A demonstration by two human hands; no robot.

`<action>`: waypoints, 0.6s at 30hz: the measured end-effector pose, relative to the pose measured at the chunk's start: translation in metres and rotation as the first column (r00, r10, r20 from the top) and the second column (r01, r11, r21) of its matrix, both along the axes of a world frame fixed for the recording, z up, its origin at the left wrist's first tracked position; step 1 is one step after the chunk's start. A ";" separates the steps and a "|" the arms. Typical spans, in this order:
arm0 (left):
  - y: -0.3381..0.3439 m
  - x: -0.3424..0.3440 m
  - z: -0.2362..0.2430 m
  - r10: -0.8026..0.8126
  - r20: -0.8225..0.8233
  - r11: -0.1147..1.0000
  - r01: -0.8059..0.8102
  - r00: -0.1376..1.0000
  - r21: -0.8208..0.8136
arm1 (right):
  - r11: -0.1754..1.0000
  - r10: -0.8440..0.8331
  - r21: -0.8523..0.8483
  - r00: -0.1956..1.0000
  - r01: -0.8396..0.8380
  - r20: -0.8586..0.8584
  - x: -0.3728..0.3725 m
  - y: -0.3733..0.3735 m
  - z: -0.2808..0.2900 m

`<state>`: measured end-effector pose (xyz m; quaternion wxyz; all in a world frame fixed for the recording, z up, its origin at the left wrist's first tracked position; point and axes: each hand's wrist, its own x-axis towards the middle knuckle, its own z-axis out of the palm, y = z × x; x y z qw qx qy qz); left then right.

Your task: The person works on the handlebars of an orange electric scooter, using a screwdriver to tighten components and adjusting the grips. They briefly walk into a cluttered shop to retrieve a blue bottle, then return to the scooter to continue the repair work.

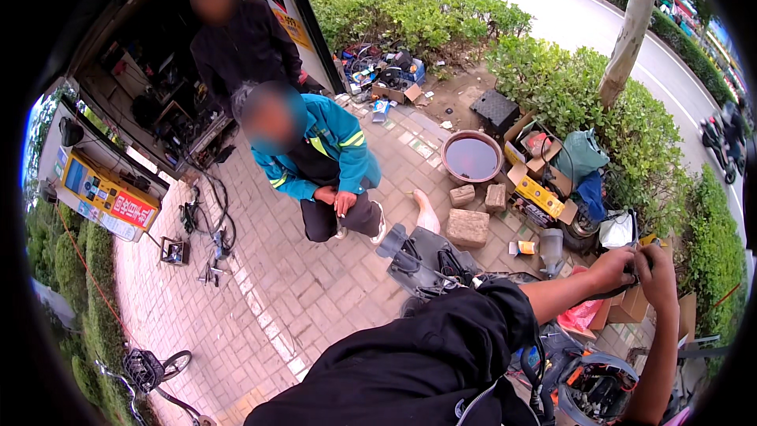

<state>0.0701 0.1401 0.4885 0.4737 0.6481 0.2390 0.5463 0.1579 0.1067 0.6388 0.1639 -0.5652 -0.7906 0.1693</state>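
At the right, my left hand [611, 274] and my right hand [654, 274] meet with fingers closed round something small and dark, too small to name. Below my arms is a partly dismantled scooter body [585, 385] with exposed wires. Its grey plastic front part [414, 259] lies to the left, partly hidden by my black sleeve. Just beyond my hands are a white bag [619, 230], a cloudy plastic jug [550, 251] and cardboard pieces [627, 308].
Ahead, a person in a teal jacket [331, 146] squats; another [233, 43] stands by a shop doorway. Around are bricks [465, 229], a basin of dark liquid [471, 159], boxes [532, 199], cables [222, 217], a bicycle [146, 369], hedges [410, 12] and a tree trunk [627, 47].
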 end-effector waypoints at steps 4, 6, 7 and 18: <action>-0.004 0.000 0.004 0.011 -0.066 1.000 -0.013 0.998 -0.028 | 0.959 0.168 0.230 0.986 -0.166 0.012 -0.005 -0.008 -0.002; -0.004 0.001 0.001 0.014 0.010 1.000 -0.014 1.000 0.015 | 0.985 0.091 0.144 0.996 -0.093 0.021 0.004 -0.004 -0.010; -0.003 0.001 0.002 0.013 0.051 0.999 -0.015 0.999 0.037 | 0.993 0.052 0.101 0.998 -0.055 0.031 0.005 -0.002 -0.011; -0.002 -0.003 0.005 0.038 -0.035 0.999 -0.039 0.999 -0.021 | 0.991 0.062 0.116 0.998 -0.064 0.019 -0.002 -0.002 -0.004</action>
